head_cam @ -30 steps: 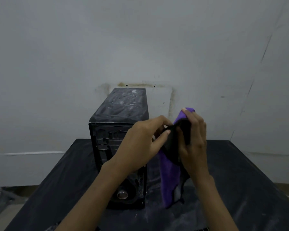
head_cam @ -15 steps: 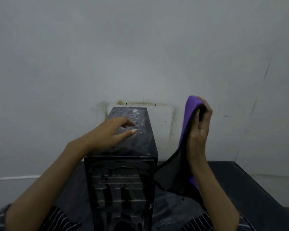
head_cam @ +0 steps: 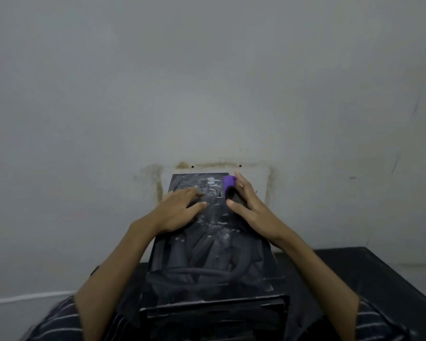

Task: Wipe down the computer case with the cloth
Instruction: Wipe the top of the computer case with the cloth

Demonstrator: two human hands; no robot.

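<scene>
The case (head_cam: 207, 232), a black tower, stands upright on the table (head_cam: 369, 274) with its back end close to the wall (head_cam: 207, 82); its top panel faces the camera, streaked and smeared with pale dust. The cloth (head_cam: 214, 264) lies draped over the near half of that top in dark, rumpled folds, hanging a little over the front edge, while its far end shows a purple side bunched up near the case's back right corner. The right hand (head_cam: 246, 205) grips that bunched end, fingers and thumb curled round the fold, resting along the right edge of the top. The left hand (head_cam: 180, 210) lies flat on the left part of the top, fingers straight and spread, holding nothing, just beside the cloth. The table is black with a matte, dusty surface and runs out to the right of the case. The wall behind is pale grey and bare, with a brownish rectangular stain outline just behind the case, two small dark holes along its upper line, and a few faint scuffs to the right. Striped sleeves (head_cam: 59, 323) show at the bottom corners.
</scene>
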